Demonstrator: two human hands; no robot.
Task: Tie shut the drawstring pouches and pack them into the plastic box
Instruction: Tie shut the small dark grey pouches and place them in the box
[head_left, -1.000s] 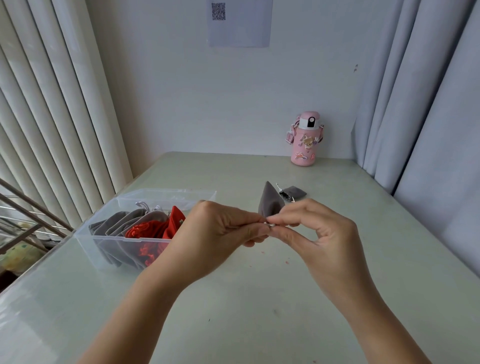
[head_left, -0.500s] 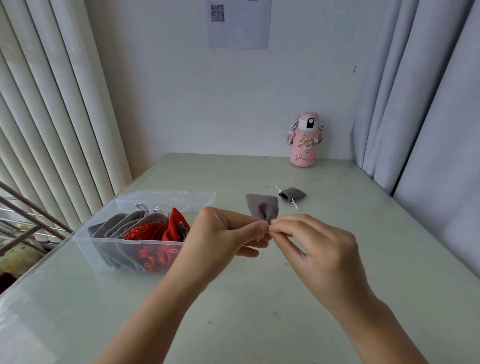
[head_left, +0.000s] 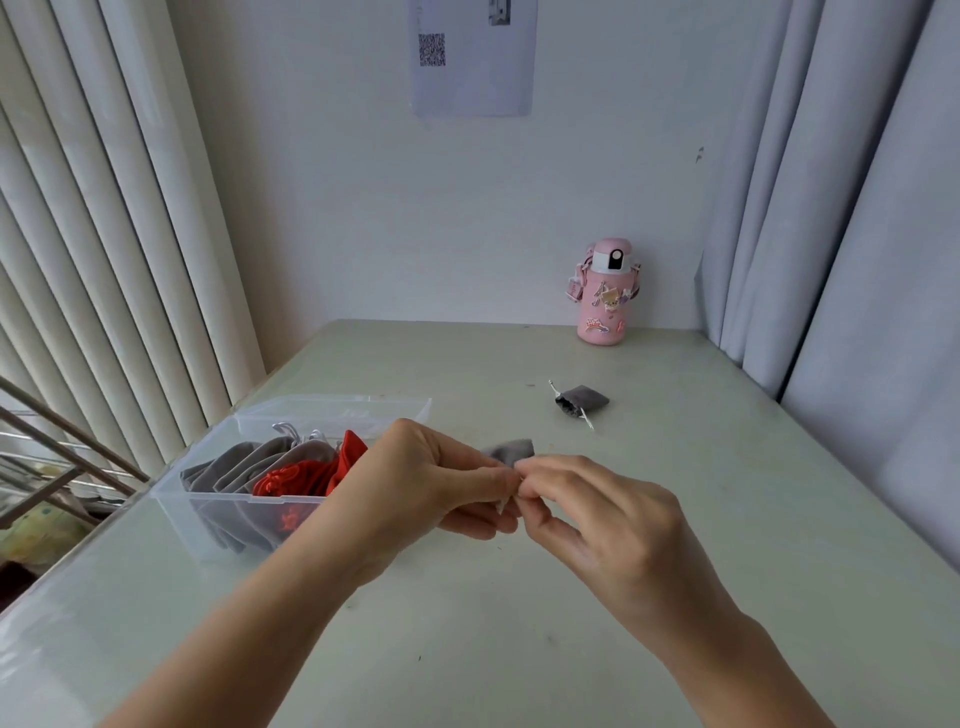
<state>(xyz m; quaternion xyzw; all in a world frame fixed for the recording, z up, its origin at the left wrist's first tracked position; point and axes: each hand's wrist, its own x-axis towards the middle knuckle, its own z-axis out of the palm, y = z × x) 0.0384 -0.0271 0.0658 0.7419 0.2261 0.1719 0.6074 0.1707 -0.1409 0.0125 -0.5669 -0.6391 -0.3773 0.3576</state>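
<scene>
Tying grey pouch.
Left grip and right grip pinch its drawstring, pouch body pointing away; plastic box lies left, nearer the left grip.

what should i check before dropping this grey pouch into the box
1. Grip on the small grey fabric pouch: ok, the left hand and right hand pinch its mouth.
2. Knot finished: cannot tell, the fingers hide it.
3. Top of the clear plastic box open: ok, no lid on it.
4. Room in the box: ok, its far end looks free.
5. The other grey pouch, on the pale green table: not ok, not yet packed.
</scene>
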